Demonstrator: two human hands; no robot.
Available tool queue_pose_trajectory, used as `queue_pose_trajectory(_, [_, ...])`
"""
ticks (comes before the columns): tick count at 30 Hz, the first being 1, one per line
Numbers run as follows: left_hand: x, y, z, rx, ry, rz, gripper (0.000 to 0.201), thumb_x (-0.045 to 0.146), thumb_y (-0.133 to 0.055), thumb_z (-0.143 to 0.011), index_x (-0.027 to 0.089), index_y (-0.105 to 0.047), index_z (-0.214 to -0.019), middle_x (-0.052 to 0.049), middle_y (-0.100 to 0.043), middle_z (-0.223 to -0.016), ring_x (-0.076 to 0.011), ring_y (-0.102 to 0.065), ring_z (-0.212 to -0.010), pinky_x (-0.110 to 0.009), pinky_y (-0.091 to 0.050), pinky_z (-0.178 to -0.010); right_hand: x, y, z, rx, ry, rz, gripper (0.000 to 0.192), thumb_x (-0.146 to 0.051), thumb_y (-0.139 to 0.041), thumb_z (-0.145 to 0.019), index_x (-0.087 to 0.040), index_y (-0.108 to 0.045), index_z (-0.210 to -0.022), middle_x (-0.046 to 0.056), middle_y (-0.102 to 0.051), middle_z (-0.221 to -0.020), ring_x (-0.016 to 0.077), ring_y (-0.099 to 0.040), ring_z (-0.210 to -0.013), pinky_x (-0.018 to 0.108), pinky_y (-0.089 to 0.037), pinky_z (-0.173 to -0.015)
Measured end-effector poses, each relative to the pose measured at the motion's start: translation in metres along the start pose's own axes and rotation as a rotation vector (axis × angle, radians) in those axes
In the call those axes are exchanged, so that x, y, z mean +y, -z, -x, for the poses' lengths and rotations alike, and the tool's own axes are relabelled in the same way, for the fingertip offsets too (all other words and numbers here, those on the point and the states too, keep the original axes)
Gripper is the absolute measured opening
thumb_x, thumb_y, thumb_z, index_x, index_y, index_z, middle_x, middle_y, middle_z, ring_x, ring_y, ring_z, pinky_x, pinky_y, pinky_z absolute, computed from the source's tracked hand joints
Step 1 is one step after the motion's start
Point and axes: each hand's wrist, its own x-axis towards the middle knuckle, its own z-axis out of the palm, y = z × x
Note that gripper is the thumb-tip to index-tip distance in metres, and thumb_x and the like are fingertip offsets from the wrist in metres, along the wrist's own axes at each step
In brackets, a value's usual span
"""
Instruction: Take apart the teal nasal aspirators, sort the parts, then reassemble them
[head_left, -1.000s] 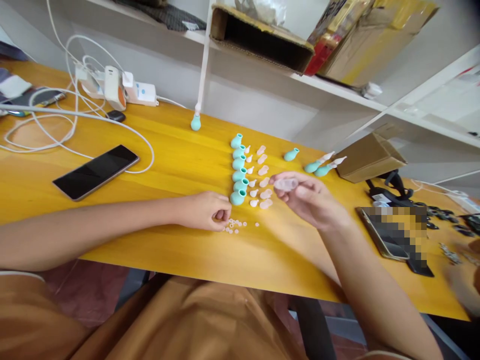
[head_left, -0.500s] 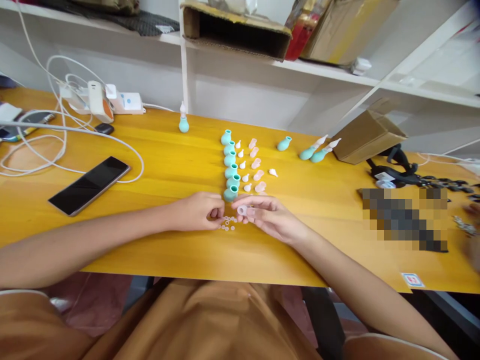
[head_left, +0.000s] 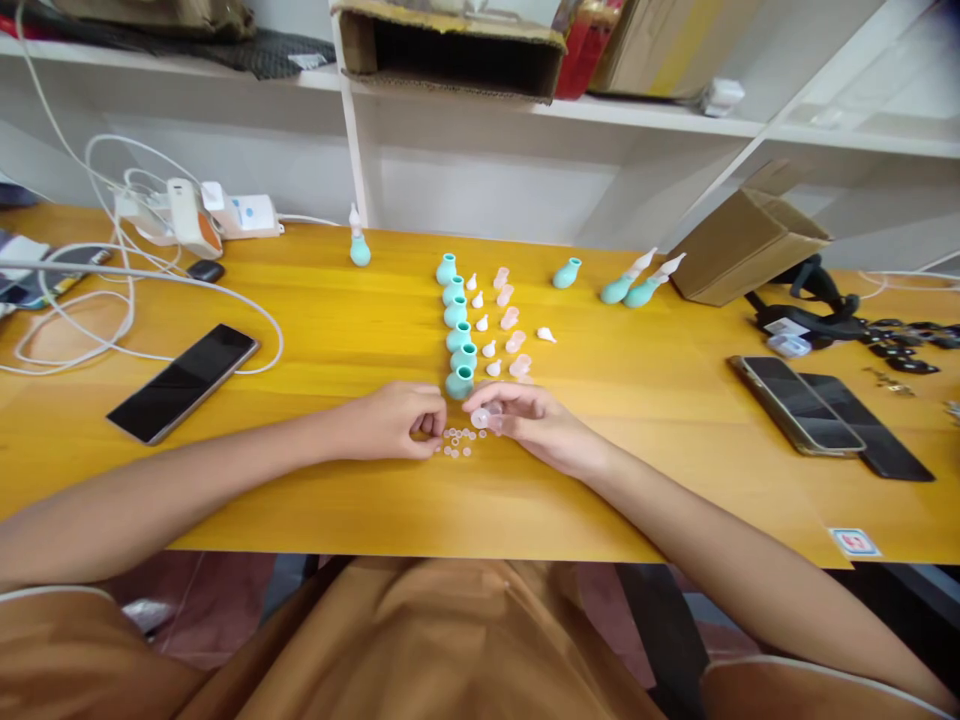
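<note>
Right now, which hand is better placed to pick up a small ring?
Probably your left hand: its fingers are beside the small rings, while your right hand holds a clear piece.

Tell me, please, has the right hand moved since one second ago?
Yes. Judged against the nearest teal bulb in the row, the right hand has moved left and toward the person, bringing its clear piece close to the small rings.
</note>
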Motion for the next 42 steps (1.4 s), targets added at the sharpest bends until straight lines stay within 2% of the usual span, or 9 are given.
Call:
queue_pose_trajectory(5, [0.0,0.005,0.001,-0.022,-0.021,0.025,0.007,0.013,-0.072,-0.084,0.018,-0.072,-0.089,0.001,-0.065,-0.087,-0.0099,-0.061,-0.07,-0.022,-0.047,-0.068,-0.007,-0.002,0.002,0.002,0.187,0.231,0.016,-0.034,-0.079,-0.099,-0.028,-0.085,-0.112,0.005,-0.069,-0.107,0.0187,-0.063,-0.096,0.034,-0.05,-0.088])
queue_pose_trajectory(9, [-0.001,0.007,0.0,-0.036,-0.021,0.058,0.009,0.01,-0.072,-0.083,0.019,-0.071,-0.087,0.002,-0.066,-0.083,-0.0097,-0.061,-0.07,-0.021,-0.047,-0.067,-0.013,-0.003,0.003,0.032,0.302,0.427,0.016,-0.031,-0.071,-0.104,-0.028,-0.083,-0.115,0.005,-0.068,-0.106,0.0207,-0.062,-0.096,0.036,-0.048,-0.086])
queue_pose_trajectory(13, [-0.003,0.006,0.0,0.005,0.008,0.178,0.008,0.015,-0.075,-0.083,0.019,-0.069,-0.087,0.003,-0.067,-0.079,-0.0103,-0.062,-0.068,-0.021,-0.05,-0.065,-0.015,0.001,0.003,0.05,0.344,0.58,0.019,-0.032,-0.065,-0.108,-0.028,-0.082,-0.116,0.006,-0.068,-0.105,0.0225,-0.062,-0.096,0.039,-0.049,-0.086])
queue_pose_trajectory(20, [-0.01,-0.006,-0.004,0.121,0.079,0.607,0.015,0.022,-0.08,-0.085,0.016,-0.069,-0.094,-0.003,-0.074,-0.092,-0.0127,-0.071,-0.08,-0.027,-0.061,-0.078,-0.018,-0.001,0.006,0.039,0.389,0.74,0.026,-0.033,-0.056,-0.113,-0.03,-0.081,-0.118,0.007,-0.065,-0.105,0.0235,-0.063,-0.097,0.043,-0.052,-0.093])
queue_pose_trajectory(26, [-0.008,-0.004,-0.008,0.196,0.013,0.688,0.013,0.021,-0.082,-0.087,0.015,-0.07,-0.089,-0.004,-0.071,-0.097,-0.0136,-0.071,-0.089,-0.03,-0.062,-0.085,-0.016,-0.002,0.006,0.052,0.413,0.769,0.018,-0.024,-0.057,-0.11,-0.025,-0.076,-0.112,0.007,-0.065,-0.108,0.0231,-0.065,-0.101,0.041,-0.052,-0.095])
queue_pose_trajectory(31, [-0.006,-0.004,-0.005,0.151,0.025,0.726,0.014,0.023,-0.081,-0.089,0.015,-0.07,-0.088,-0.007,-0.076,-0.098,-0.0154,-0.074,-0.094,-0.033,-0.062,-0.092,-0.011,-0.002,0.004,0.095,0.409,0.796,0.017,-0.025,-0.062,-0.108,-0.025,-0.077,-0.116,0.006,-0.065,-0.105,0.0212,-0.065,-0.095,0.04,-0.054,-0.092])
queue_pose_trajectory(35, [-0.005,-0.003,-0.003,0.142,0.023,0.623,0.015,0.027,-0.081,-0.091,0.016,-0.071,-0.091,-0.007,-0.078,-0.098,-0.0169,-0.074,-0.092,-0.033,-0.061,-0.091,-0.011,-0.004,0.004,0.092,0.382,0.767,0.015,-0.03,-0.068,-0.107,-0.026,-0.079,-0.117,0.008,-0.067,-0.108,0.0214,-0.068,-0.098,0.039,-0.058,-0.09])
queue_pose_trajectory(38, [-0.005,0.001,-0.002,0.109,-0.05,0.346,0.003,0.02,-0.074,-0.095,0.018,-0.074,-0.094,-0.006,-0.077,-0.098,-0.0161,-0.071,-0.088,-0.03,-0.057,-0.084,-0.012,-0.003,0.003,0.092,0.371,0.739,0.014,-0.033,-0.07,-0.107,-0.026,-0.08,-0.115,0.008,-0.068,-0.108,0.0212,-0.069,-0.097,0.039,-0.06,-0.09])
queue_pose_trajectory(42, [-0.004,0.005,-0.001,0.043,-0.191,0.023,0.009,0.016,-0.071,-0.098,0.022,-0.077,-0.098,-0.005,-0.079,-0.099,-0.0199,-0.067,-0.095,-0.033,-0.052,-0.09,-0.01,-0.001,0.003,0.096,0.356,0.736,0.015,-0.035,-0.071,-0.107,-0.028,-0.081,-0.116,0.008,-0.07,-0.11,0.0228,-0.07,-0.101,0.042,-0.062,-0.093])
